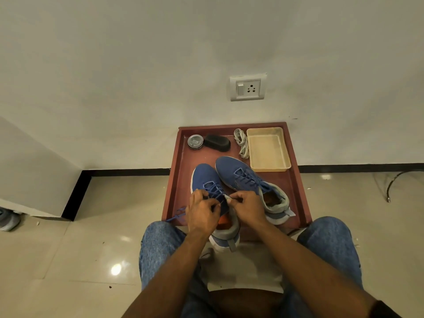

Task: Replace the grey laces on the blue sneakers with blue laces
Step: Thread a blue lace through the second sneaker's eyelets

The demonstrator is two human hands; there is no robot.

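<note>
Right-hand fingers (238,199) pinch the white-tipped end of the thin blue lace (214,191); the left hand (202,211) grips its other run over the left blue mesh sneaker (204,177), at six o'clock on the red-brown wooden table (296,191). Bundled grey laces (242,143) lie at twelve.

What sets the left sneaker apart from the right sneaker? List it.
1. Both hands, left and right, work on the left sneaker; the right sneaker lies untouched.
2. A loose blue lace trails off the left sneaker over the tray's edge; the right sneaker shows no trailing end.
3. The left sneaker's heel overhangs the tray; the right sneaker lies within it.
Both are blue, with blue laces.
</note>
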